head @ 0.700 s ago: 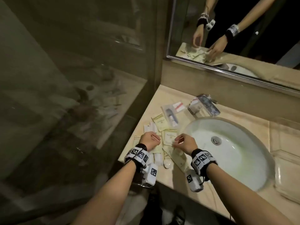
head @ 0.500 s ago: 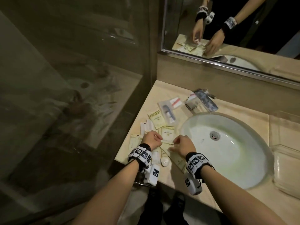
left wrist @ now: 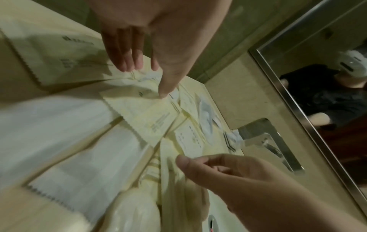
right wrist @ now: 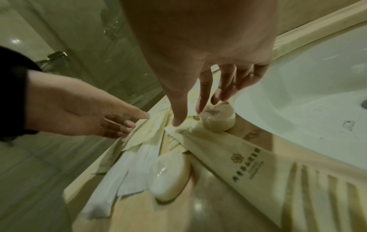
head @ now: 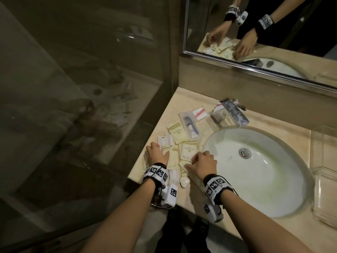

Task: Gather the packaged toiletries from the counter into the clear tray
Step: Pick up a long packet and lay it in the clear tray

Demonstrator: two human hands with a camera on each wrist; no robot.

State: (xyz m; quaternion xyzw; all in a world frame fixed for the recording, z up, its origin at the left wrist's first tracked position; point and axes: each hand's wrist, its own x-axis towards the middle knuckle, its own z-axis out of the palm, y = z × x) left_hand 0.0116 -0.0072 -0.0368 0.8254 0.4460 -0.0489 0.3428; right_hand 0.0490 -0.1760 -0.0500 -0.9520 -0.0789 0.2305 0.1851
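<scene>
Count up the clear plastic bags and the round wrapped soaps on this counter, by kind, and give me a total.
Clear plastic bags: 3
Round wrapped soaps: 2
Total: 5

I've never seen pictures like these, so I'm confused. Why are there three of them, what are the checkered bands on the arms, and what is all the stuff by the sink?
A person is tidying a bathroom counter while wearing three small cameras. The wide picture comes from one on their head. The other two come from cameras strapped to each wrist; the checkered bands hold them on.

Flat packets of hotel toiletries lie spread out left of the sink, along with a small wrapped soap. The left hand rests on some packets with its fingers straight. The right hand touches a long packet with its fingertips. Nothing is lifted yet.

The clear tray waits on the far side of the sink.
</scene>
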